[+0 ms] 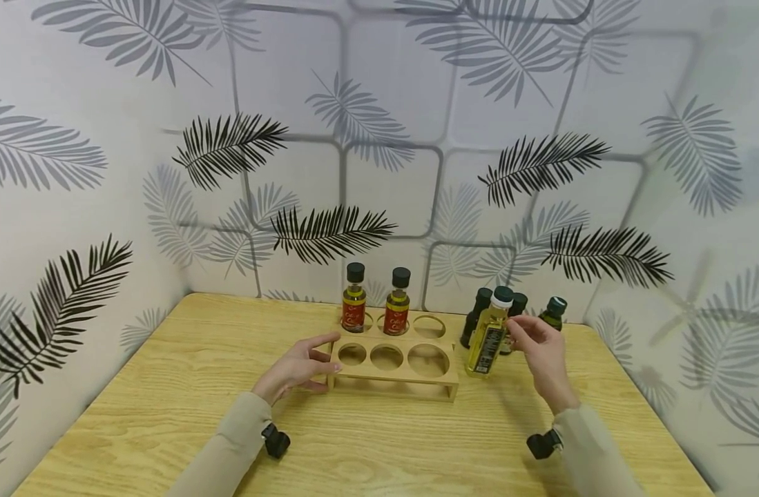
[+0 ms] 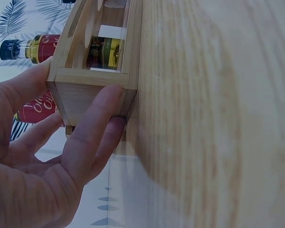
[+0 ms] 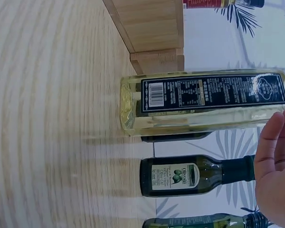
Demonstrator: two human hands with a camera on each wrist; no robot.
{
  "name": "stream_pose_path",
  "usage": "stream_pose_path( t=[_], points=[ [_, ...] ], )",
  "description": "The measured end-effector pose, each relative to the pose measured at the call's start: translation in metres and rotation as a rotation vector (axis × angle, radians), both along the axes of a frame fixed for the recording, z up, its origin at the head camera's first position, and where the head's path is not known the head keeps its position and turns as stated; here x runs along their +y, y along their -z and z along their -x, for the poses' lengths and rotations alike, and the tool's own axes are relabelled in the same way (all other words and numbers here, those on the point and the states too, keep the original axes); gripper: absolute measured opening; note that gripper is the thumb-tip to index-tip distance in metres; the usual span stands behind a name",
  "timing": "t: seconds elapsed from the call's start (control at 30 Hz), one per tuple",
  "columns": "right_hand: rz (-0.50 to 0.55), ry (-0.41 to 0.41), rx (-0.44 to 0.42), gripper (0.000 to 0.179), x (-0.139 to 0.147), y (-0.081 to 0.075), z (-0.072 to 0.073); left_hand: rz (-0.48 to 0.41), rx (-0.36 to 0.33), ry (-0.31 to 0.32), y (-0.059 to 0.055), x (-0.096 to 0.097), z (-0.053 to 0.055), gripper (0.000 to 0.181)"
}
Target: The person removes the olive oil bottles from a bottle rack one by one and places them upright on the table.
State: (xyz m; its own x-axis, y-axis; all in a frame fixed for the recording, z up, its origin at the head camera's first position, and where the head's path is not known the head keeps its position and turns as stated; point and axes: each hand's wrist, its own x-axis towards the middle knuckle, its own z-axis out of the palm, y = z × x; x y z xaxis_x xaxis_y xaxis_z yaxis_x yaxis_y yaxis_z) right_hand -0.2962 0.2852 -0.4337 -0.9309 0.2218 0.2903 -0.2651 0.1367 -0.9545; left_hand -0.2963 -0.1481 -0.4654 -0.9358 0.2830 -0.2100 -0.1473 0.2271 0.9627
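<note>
A two-tier wooden bottle rack stands on the table. Two small olive oil bottles with red labels, the left one and the right one, stand in its back row. My left hand holds the rack's left end, its fingers spread against the end panel. To the right of the rack, my right hand pinches a clear oil bottle high up, near its neck. That bottle has a dark label and dark green cap, and leans; in the right wrist view its neck end runs out of frame.
Dark glass bottles stand behind the clear one: one at its left, one partly hidden and one farther right. An olive oil label shows in the right wrist view. A leaf-patterned wall rises behind the wooden table.
</note>
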Motion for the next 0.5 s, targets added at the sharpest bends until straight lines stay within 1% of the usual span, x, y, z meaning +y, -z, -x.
stream_pose_path(
  t=[0.07,0.17,0.33,0.5],
  points=[
    [0.012,0.002,0.010,0.024,-0.002,0.000,-0.001,-0.006,-0.001,0.000,0.000,0.000,0.000,0.070],
    [-0.009,-0.016,0.021,0.024,-0.006,0.001,-0.003,-0.015,-0.004,-0.003,0.001,-0.001,-0.001,0.070],
    [-0.050,-0.100,0.025,0.034,-0.016,0.001,-0.008,-0.023,-0.010,-0.007,0.001,-0.001,-0.001,0.070],
    [-0.062,-0.174,0.017,0.037,-0.027,0.003,-0.009,-0.024,-0.006,0.000,0.001,0.001,0.000,0.070]
  ],
)
